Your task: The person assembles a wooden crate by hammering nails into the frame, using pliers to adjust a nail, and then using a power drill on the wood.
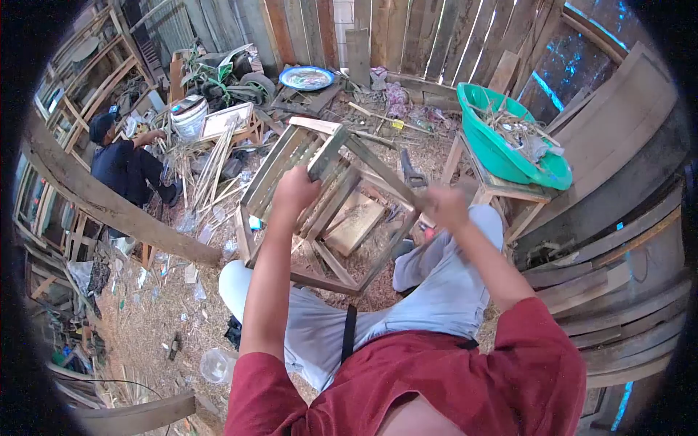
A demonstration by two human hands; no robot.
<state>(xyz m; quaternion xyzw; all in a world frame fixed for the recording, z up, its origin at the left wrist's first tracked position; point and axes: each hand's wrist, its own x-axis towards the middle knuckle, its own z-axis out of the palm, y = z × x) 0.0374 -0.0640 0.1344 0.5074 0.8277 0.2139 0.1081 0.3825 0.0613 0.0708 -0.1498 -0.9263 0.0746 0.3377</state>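
Note:
A slatted wooden frame point(331, 189) like a small chair or stool stands tilted between my knees. My left hand point(297, 190) is closed round one of its upper bars. On the right my right hand point(445, 208) is at the frame's right-hand bar; it is blurred, and its fingers cannot be made out clearly. Inside and below the frame lies a pale wooden block point(355, 224). A dark tool, perhaps a saw handle point(411, 173), shows just beyond the frame's right bar.
A green basin point(502, 138) of scraps rests on a wooden stand point(509, 187) at the right. Another person point(120, 163) sits at the left beyond a curved post point(116, 211). A white bucket point(189, 118), a blue-rimmed basin point(307, 78) and wood scraps lie ahead.

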